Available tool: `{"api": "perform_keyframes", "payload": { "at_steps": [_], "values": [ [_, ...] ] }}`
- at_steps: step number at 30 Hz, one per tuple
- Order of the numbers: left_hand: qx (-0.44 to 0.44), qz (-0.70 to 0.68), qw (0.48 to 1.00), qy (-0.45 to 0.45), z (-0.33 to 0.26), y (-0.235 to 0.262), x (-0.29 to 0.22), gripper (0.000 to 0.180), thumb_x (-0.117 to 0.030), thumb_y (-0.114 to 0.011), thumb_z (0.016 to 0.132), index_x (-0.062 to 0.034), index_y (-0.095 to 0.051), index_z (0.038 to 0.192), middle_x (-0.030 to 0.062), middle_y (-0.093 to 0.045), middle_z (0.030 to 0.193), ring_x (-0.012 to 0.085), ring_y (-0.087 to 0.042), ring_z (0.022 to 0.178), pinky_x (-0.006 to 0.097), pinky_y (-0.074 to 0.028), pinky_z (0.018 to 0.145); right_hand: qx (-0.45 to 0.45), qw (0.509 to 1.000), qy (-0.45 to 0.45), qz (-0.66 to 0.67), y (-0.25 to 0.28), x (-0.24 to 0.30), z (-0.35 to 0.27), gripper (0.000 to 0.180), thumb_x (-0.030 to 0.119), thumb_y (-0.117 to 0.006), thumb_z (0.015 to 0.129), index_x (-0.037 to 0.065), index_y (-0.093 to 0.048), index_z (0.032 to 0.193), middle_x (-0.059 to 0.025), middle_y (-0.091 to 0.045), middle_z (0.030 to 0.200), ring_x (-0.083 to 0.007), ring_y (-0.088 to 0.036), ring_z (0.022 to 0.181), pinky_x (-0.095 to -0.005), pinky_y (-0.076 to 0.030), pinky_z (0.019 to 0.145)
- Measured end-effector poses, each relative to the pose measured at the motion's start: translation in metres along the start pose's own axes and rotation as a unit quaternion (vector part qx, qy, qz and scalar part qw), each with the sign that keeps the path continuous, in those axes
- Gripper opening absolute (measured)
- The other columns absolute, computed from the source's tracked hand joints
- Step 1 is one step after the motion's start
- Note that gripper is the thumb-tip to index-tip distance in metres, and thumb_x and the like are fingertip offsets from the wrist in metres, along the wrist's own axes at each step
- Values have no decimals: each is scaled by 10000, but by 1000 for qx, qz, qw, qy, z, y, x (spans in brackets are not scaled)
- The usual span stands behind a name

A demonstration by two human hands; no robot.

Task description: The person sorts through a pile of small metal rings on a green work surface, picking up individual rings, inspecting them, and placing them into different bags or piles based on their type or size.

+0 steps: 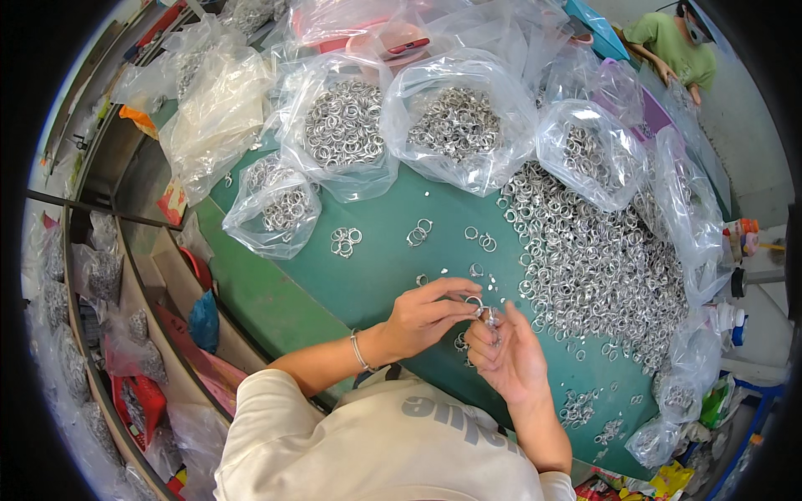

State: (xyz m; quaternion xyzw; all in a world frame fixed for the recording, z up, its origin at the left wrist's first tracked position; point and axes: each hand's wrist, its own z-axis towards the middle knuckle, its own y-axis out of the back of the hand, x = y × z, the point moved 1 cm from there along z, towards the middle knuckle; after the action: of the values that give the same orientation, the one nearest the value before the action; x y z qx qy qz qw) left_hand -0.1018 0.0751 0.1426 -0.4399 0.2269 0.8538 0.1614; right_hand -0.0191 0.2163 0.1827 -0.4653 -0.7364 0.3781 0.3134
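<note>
My left hand [428,316] pinches a silver-coloured metal ring [475,306] between thumb and fingers, just above the green table. Close beside it, my right hand [511,357] is closed around a few more rings [493,321], partly covered by its fingers. The two hands nearly meet at the fingertips. To the right of them spreads a big loose pile of rings [601,275]. Small groups of rings lie beyond my hands, among them one cluster [344,241] at the left and a pair [486,242] nearer the pile. Other rings lie partly hidden under my hands.
Clear plastic bags full of rings, including a large bag [344,125] and a smaller bag [280,204], line the far side of the green table [368,284]. Shelves [159,284] with bagged parts stand at the left. Another person [681,50] in green is at the far right.
</note>
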Motion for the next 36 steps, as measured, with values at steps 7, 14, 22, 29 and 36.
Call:
{"api": "perform_keyframes", "payload": {
  "at_steps": [7, 14, 22, 29, 36],
  "values": [
    [21, -89, 991, 102, 0, 6, -7, 132, 49, -680, 760, 10, -696, 885, 135, -669, 989, 196, -665, 803, 269, -543, 704, -65, 949, 140, -275, 3, -4, -2, 146, 167, -482, 979, 45, -485, 898, -10, -484, 667, -54, -352, 519, -197, -265, 446],
    [56, -333, 896, 287, 1, 8, 0, 97, 41, -648, 808, 45, -682, 899, 119, -673, 938, 157, -646, 855, 262, -529, 768, -30, 895, 195, -401, 12, -7, -4, 150, 163, -498, 970, 22, -507, 921, -11, -477, 654, -48, -354, 516, -196, -274, 445],
    [101, -74, 981, 149, 2, 12, -15, 128, 57, -649, 790, 83, -655, 915, 160, -657, 977, 206, -659, 793, 253, -542, 719, -19, 753, 280, -596, 14, -5, -9, 81, 91, -527, 943, 14, -528, 917, 34, -505, 671, -20, -414, 565, -188, -323, 486],
    [26, 2, 999, 39, -6, 3, -24, 153, 53, -718, 727, 29, -684, 874, 145, -668, 982, 229, -671, 806, 287, -563, 672, 1, 936, 121, -331, 7, 5, -13, 177, 190, -517, 964, 17, -533, 930, 8, -461, 653, -43, -338, 517, -191, -242, 445],
    [130, -239, 925, 266, 4, 14, -19, 115, 39, -726, 726, 31, -696, 837, 144, -667, 1017, 203, -658, 877, 309, -541, 767, 6, 931, 106, -348, 16, 0, -15, 156, 172, -512, 967, 29, -550, 919, 26, -472, 687, -29, -345, 550, -184, -251, 461]
  ]
}}
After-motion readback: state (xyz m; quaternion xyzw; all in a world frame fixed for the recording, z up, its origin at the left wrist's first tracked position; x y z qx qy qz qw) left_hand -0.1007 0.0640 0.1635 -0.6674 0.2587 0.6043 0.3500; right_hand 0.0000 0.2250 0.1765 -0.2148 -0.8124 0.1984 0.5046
